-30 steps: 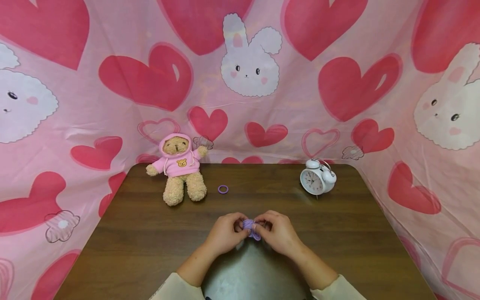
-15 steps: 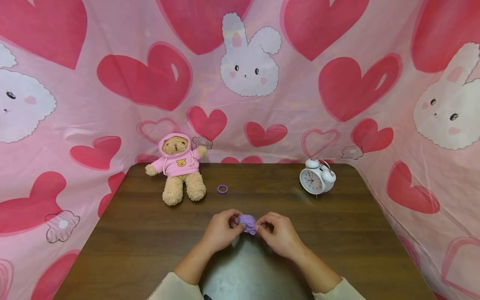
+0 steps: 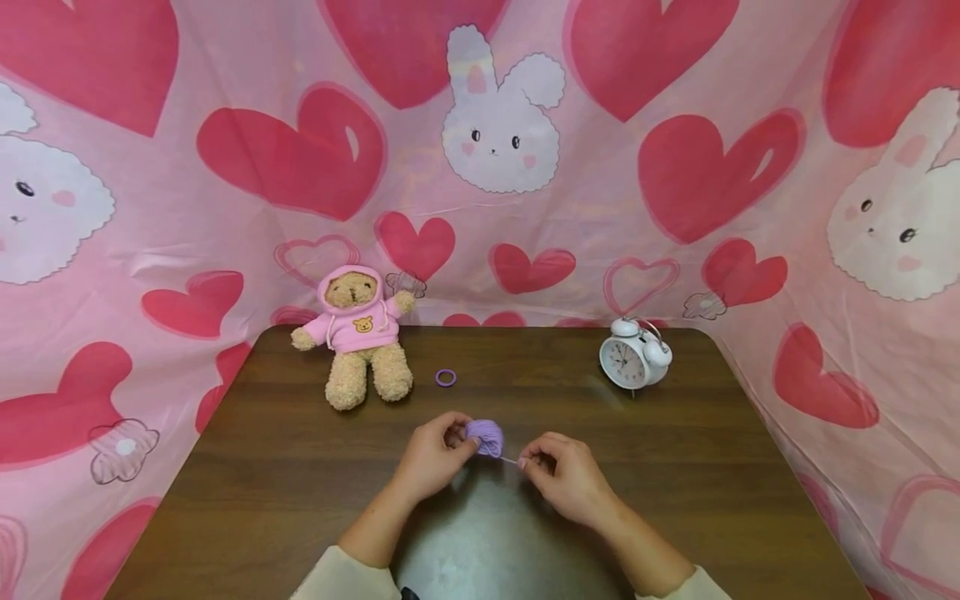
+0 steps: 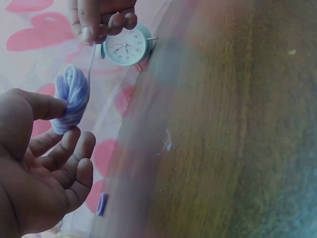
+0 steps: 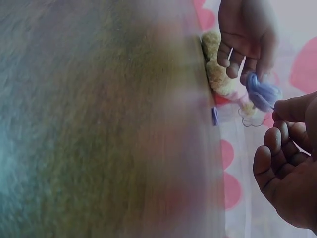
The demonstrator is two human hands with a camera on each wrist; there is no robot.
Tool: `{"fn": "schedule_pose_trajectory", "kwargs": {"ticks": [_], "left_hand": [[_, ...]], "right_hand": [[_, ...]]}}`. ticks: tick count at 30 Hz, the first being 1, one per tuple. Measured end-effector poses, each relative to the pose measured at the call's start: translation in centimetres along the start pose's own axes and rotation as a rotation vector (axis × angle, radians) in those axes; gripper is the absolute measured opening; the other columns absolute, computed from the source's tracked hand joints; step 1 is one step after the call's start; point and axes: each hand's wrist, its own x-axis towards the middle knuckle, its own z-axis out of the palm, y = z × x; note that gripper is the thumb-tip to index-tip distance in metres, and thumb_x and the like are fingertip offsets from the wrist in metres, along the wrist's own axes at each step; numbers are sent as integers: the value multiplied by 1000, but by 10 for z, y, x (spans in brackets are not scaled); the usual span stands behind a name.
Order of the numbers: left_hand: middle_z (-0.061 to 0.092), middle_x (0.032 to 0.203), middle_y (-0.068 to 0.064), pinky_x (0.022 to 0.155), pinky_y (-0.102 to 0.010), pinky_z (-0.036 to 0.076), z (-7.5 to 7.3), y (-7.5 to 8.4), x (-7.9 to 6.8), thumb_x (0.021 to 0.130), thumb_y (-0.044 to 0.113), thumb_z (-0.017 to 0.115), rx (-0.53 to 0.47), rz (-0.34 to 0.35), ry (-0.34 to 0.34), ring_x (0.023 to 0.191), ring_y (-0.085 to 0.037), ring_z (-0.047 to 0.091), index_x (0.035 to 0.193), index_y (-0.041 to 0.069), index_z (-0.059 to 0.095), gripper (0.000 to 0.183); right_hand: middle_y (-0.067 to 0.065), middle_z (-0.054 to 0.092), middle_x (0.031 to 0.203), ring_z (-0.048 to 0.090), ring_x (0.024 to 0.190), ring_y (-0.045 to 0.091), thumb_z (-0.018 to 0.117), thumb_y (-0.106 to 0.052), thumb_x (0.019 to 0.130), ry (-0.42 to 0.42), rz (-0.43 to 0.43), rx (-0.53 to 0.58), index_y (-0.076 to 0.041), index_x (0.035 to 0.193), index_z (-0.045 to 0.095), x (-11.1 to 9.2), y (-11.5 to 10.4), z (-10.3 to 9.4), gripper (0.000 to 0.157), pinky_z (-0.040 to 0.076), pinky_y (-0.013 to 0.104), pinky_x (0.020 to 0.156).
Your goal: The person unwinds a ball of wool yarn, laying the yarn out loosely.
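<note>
A small bundle of purple yarn (image 3: 486, 437) is held above the table's middle. My left hand (image 3: 435, 454) pinches it between thumb and fingers; the left wrist view shows the thumb pressed on the wound yarn (image 4: 74, 99), with the other fingers loosely bent below. From the bundle a single strand (image 3: 508, 460) runs taut to my right hand (image 3: 566, 475), which pinches its end between thumb and forefinger. In the right wrist view, that hand (image 5: 292, 163) partly hides the strand, and the yarn (image 5: 262, 92) hangs from the left fingertips.
On the brown wooden table (image 3: 300, 500), a teddy bear (image 3: 363, 333) in a pink hoodie sits at the back left. Beside it lies a purple ring (image 3: 446, 378). A white alarm clock (image 3: 633, 354) stands back right. Heart-patterned pink cloth (image 3: 510, 225) encloses the back and sides.
My hands have drawn apart. The left has moved left with the yarn bundle, and a strand now stretches from it to the right hand's fingertips.
</note>
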Motion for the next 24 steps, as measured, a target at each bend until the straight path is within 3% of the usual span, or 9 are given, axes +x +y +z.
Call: {"fn": "schedule_pose_trajectory", "kwargs": {"ticks": [6,16,24], "left_hand": [[66,89,1,70,-25,54,-4,0,-3,88,7,77,-28,24,-45,79,-13,64,108,8,70,21],[66,91,2,73,-26,54,-7,-1,-7,88,4,77,-37,82,-105,83,-17,63,108,11,71,22],[66,100,-1,85,-32,55,-7,-4,-9,89,2,75,-115,70,-136,94,-15,62,111,10,71,24]], "right_hand": [[-18,61,80,54,68,1,83,-6,85,9,54,-14,-23,84,73,3,3,-9,19,48,21,60],[-15,64,82,55,71,5,79,-11,89,71,65,-54,-18,86,74,18,9,-35,9,47,24,63],[-12,65,82,55,72,7,78,-9,90,124,77,-23,-18,87,75,25,7,-47,10,48,26,63]]}}
